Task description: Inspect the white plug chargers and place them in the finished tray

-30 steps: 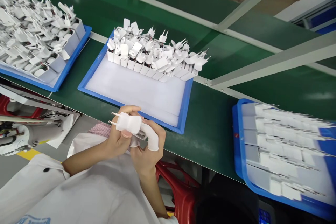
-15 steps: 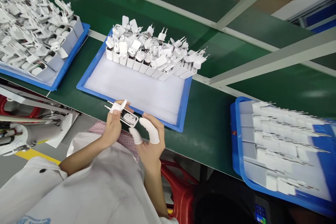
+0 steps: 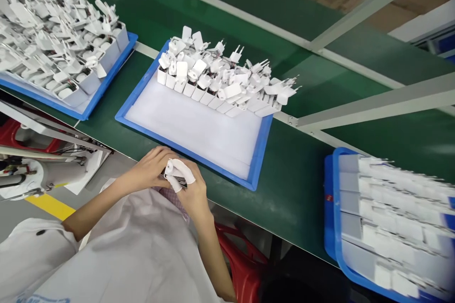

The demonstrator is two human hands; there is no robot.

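Note:
A white plug-in power adapter (image 3: pixel 169 168) is between my two hands, just in front of the table edge, and mostly hidden by fingers. My left hand (image 3: pixel 151 170) closes round it from the left with curled fingers. From the other side my right hand (image 3: pixel 194 191) grips it between thumb and index finger, both wearing white finger cots. Beyond my hands is a blue-rimmed tray (image 3: pixel 192 156) with a white liner. Along its back half stand several white adapters (image 3: pixel 213 73), their housings upright and their pronged tops tipped at odd angles.
At the left, another blue tray (image 3: pixel 106 90) is packed with similar adapters. A blue bin (image 3: pixel 332 208) at the right holds rows of adapters with prongs pointing right. The green table (image 3: pixel 284 199) runs between them; a red stool (image 3: pixel 241 265) is below, and a metal frame post (image 3: pixel 377 99) slants behind.
My right hand has come left onto the adapter, and my left hand now covers much of it. The open housing and prongs seen before are largely hidden. The camera view has shifted slightly.

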